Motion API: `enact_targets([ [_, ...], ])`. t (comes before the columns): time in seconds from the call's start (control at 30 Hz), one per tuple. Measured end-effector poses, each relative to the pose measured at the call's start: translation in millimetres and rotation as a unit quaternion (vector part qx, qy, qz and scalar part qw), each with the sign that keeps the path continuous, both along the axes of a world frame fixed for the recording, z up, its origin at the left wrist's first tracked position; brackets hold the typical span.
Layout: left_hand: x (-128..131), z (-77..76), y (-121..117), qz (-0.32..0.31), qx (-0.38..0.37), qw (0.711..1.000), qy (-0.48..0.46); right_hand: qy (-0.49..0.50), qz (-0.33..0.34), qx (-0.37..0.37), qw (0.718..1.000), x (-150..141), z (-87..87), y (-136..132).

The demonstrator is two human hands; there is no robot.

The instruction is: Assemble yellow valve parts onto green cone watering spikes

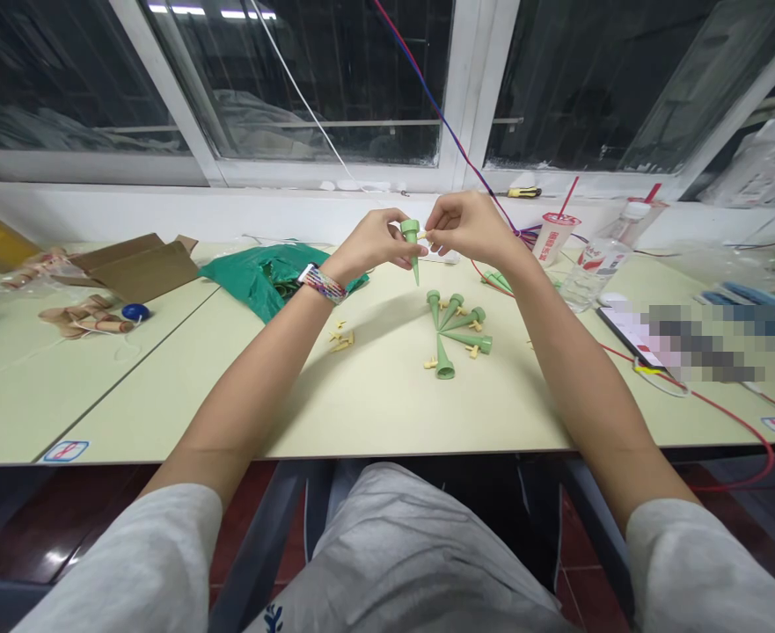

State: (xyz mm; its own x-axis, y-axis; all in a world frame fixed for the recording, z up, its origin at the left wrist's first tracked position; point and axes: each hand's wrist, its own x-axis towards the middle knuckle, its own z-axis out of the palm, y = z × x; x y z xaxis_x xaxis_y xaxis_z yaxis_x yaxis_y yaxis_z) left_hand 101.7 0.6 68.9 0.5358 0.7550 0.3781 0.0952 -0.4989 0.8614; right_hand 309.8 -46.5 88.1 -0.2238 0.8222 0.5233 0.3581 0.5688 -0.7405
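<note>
At the far left of the table (129, 396), a cardboard box (140, 271) sits open beside a tan bundle (87, 316), too crumpled to make out, and a blue ball (135, 312). Next comes a crumpled green bag (274, 280), its contents hard to tell, then two or three small cream pegs (340, 339) lying loose on the tabletop.

Above them, the left hand (374, 244), with a braided band (322, 284) on its wrist, has its fingers closed around a green spike (413, 253), held up in the air with the point down. The right hand (466, 230) meets it at the spike's wide top, fingertips pinched together on a pale peg (423, 236), though the fingers hide most of the peg, and how it sits against the spike can't be made out.

The spike looks light and stiff, probably smooth plastic, best held around its wide upper part, while the small peg seems easy to drop.

Below the hands, more spikes (456, 330) and pegs lie scattered together. Further right stand a paper cup (552, 237) with a red straw and a clear bottle (595, 268), then a pixelated tablet (683, 338), its screen unreadable, with a red cable (710, 404) trailing over the table edge
</note>
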Motion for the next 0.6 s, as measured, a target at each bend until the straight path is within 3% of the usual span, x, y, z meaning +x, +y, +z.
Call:
enact_targets([
  [0.27, 1, -2.9, -2, 0.019, -0.019, 0.999, 0.045, -0.009, 0.011, -0.044, 0.999, 5, -5.6, 8],
  [0.6, 6, -19.2, 1, 0.009, -0.09, 0.994, 0.062, -0.09, -0.007, -0.066, 0.994, 7, -18.6, 19],
])
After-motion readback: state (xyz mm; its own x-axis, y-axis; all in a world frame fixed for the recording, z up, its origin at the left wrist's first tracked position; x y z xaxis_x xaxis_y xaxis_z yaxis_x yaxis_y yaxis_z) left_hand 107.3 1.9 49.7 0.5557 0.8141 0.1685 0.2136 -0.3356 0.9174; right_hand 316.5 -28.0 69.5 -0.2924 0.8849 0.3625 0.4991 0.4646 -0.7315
